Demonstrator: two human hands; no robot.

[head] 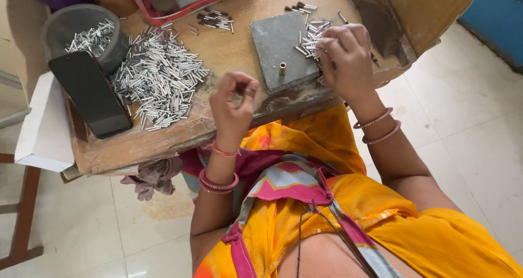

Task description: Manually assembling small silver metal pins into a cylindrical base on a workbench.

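My left hand [233,104] is raised over the near edge of the wooden table [229,49], fingertips pinched together on what looks like a small metal piece. My right hand [347,57] rests curled on a small heap of short silver tubes [311,38] at the right edge of a grey stone slab [275,43]. A small brass stud [283,68] stands upright near the slab's front. What the right fingers hold is hidden.
A big pile of silver tubes [160,79] lies left of the slab. A black phone [90,92] leans by a grey bowl [71,24] holding more tubes. Dark pins [215,17] lie near a red tray [185,5]. A white box [41,125] sits at left.
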